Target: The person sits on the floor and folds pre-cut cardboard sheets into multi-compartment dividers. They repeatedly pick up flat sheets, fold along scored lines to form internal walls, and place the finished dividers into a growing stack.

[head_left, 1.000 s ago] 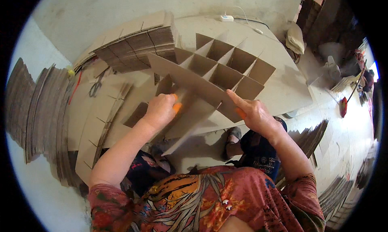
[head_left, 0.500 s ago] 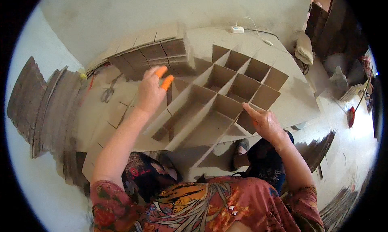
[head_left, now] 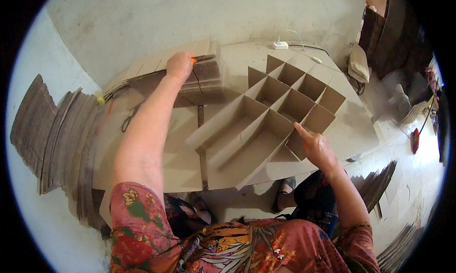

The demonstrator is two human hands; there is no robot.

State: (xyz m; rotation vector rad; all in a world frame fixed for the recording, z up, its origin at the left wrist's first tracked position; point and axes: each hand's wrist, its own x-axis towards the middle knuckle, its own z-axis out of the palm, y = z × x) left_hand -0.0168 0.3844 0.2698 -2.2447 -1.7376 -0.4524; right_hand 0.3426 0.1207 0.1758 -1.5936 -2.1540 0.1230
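Observation:
A cardboard divider grid (head_left: 280,106) stands on the table in front of me, its crossed strips forming several open cells. Its long strip ends point toward me and to the left. My right hand (head_left: 317,148) is closed on the grid's near right corner, with the index finger lying along a strip. At the back left, my left hand (head_left: 180,66) reaches the stack of slotted cardboard strips (head_left: 209,76). Orange covers show on its fingertips, which are closed at the edge of the top strips; how many it grips is hidden.
Stacked cardboard sheets (head_left: 71,144) stand left of the table (head_left: 351,125). Scissors (head_left: 127,123) lie partly behind my left forearm. A white power socket (head_left: 280,45) with a cable sits at the back. More cardboard (head_left: 377,185) is on the floor at right.
My left hand has moved up and away from the grid to the strip stack, and its fingers have closed there. The grid's near end has shifted slightly away from me; my right hand stays on it.

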